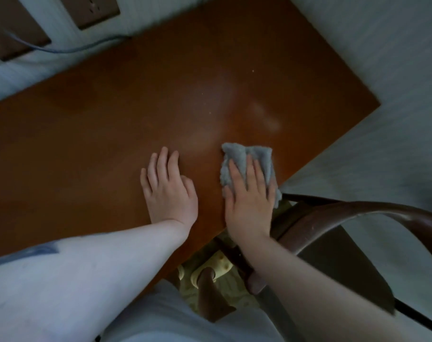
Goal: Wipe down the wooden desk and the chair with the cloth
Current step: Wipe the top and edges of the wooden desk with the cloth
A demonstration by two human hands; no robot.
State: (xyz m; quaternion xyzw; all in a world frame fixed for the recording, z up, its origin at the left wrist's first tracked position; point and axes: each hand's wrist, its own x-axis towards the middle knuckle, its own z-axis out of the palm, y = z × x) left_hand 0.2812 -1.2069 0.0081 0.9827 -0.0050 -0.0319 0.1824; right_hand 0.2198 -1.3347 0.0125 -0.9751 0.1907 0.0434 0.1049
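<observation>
The wooden desk is a bare orange-brown top that fills the middle of the head view. A grey fluffy cloth lies bunched near the desk's front right edge. My right hand presses flat on the cloth, fingers spread over it. My left hand rests palm down on the bare wood just to the left, holding nothing. The dark wooden chair stands at the lower right, its curved backrest close under my right forearm.
Pale walls border the desk at the back and right. Brown socket plates sit on the wall at the upper left, with a thin cable hanging below them. A slippered foot shows under the desk's edge.
</observation>
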